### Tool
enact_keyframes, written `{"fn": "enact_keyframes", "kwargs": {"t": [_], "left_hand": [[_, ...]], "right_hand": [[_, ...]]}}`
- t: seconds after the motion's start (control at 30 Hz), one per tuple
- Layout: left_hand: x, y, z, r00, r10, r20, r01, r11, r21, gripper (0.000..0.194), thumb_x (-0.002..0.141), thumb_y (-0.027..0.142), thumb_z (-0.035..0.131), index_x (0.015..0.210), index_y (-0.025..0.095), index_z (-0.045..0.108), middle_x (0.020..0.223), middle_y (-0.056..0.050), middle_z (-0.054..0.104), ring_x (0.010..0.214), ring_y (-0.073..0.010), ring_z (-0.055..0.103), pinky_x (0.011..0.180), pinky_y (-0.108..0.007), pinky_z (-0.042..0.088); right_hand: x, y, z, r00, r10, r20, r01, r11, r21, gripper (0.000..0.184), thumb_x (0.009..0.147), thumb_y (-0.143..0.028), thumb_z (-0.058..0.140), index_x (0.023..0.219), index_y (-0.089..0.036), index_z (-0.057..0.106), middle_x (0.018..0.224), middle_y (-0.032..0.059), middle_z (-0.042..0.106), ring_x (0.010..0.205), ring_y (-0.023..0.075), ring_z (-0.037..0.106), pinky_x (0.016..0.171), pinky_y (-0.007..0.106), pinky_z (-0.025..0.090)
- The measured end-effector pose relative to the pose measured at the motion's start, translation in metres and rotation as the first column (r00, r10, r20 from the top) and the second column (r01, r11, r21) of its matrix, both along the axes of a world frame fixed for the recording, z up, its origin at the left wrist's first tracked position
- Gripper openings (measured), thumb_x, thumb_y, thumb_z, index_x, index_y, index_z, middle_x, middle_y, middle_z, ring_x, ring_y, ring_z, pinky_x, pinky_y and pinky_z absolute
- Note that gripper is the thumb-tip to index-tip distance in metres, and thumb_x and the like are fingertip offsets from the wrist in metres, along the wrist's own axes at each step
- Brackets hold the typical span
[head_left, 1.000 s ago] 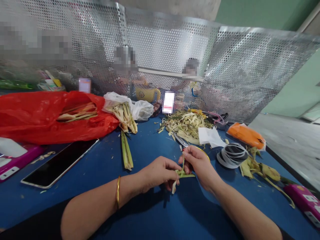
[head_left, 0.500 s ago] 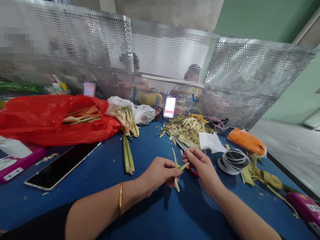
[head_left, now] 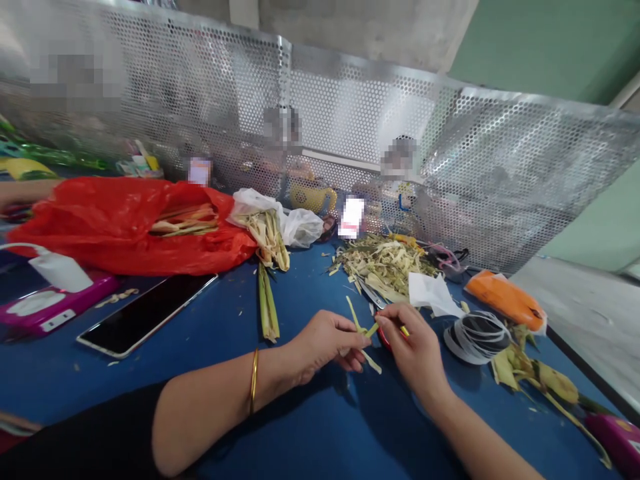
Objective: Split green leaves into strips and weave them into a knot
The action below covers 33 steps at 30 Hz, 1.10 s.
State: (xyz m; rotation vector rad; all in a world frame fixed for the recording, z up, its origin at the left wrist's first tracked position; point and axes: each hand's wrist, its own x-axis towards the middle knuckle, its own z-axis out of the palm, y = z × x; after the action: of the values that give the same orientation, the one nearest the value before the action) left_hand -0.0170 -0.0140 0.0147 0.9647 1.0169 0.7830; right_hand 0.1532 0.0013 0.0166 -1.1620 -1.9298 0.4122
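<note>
Pinched between thumb and fingertips of my left hand [head_left: 330, 343] is a pale green leaf strip [head_left: 373, 362], folded or crossed over itself, with one end up and another down to the right. My right hand [head_left: 414, 347] has its thumb and forefinger closed on a short side end of that strip. Scissors [head_left: 376, 301] lie under and behind my right hand; a bit of red and yellow handle shows by its fingers. Beyond them is a heap of shredded dry leaf pieces [head_left: 385, 263], with a white paper [head_left: 433, 293] at its edge.
A red plastic bag [head_left: 110, 220] of dried husks, a phone [head_left: 150, 317] and green stalks [head_left: 268, 307] lie to the left. Right are a wire spool [head_left: 477, 337], an orange packet [head_left: 505, 300] and leaf scraps. A perforated metal screen [head_left: 350, 100] stands behind; people sit beyond it.
The view has turned slightly left. The strip's lower end has swung to the right, while both hands keep their pinch. Another person's arm now shows at the left edge by the red bag.
</note>
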Motion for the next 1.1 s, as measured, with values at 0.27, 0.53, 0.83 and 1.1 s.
{"fn": "enact_keyframes", "kwargs": {"t": [0.27, 0.53, 0.83, 1.1], "left_hand": [[0.001, 0.002, -0.004, 0.989, 0.122, 0.078, -0.121, 0.992, -0.014, 0.022, 0.056, 0.030, 0.073, 0.061, 0.011, 0.064, 0.051, 0.003, 0.054, 0.049, -0.0075, 0.046, 0.050, -0.021, 0.033], [0.000, 0.001, -0.004, 0.992, 0.082, 0.091, -0.077, 0.996, -0.053, 0.017, 0.059, 0.026, 0.071, 0.059, 0.012, 0.061, 0.050, 0.005, 0.049, 0.048, -0.0062, 0.041, 0.048, -0.020, 0.029], [-0.005, 0.004, 0.000, 0.985, 0.059, 0.161, -0.057, 0.998, -0.016, 0.032, 0.057, 0.038, 0.079, 0.068, 0.010, 0.067, 0.057, 0.001, 0.057, 0.052, -0.0072, 0.045, 0.053, -0.022, 0.033], [-0.004, 0.004, 0.007, 0.983, 0.115, 0.144, -0.113, 0.993, -0.025, 0.035, 0.058, 0.041, 0.078, 0.068, 0.009, 0.067, 0.054, 0.003, 0.049, 0.049, -0.0050, 0.035, 0.049, -0.021, 0.025]], "right_hand": [[-0.019, -0.030, 0.006, 0.635, -0.024, 0.772, -0.534, 0.709, 0.461, 0.028, 0.091, -0.012, 0.037, 0.101, -0.013, 0.063, 0.085, 0.0083, 0.063, 0.077, 0.0201, 0.055, 0.080, 0.039, 0.038], [-0.020, -0.028, -0.002, 0.612, -0.087, 0.786, -0.534, 0.687, 0.492, 0.031, 0.090, -0.009, 0.032, 0.095, -0.011, 0.063, 0.085, 0.0107, 0.063, 0.077, 0.0222, 0.057, 0.077, 0.040, 0.038], [-0.014, -0.032, 0.002, 0.747, -0.013, 0.664, -0.506, 0.637, 0.582, 0.034, 0.091, -0.008, 0.030, 0.097, -0.011, 0.063, 0.087, 0.0125, 0.069, 0.086, 0.0227, 0.062, 0.084, 0.041, 0.038], [-0.018, -0.031, -0.001, 0.762, 0.029, 0.647, -0.480, 0.696, 0.534, 0.029, 0.091, -0.008, 0.033, 0.094, -0.013, 0.062, 0.085, 0.0095, 0.069, 0.085, 0.0203, 0.063, 0.085, 0.039, 0.038]]}}
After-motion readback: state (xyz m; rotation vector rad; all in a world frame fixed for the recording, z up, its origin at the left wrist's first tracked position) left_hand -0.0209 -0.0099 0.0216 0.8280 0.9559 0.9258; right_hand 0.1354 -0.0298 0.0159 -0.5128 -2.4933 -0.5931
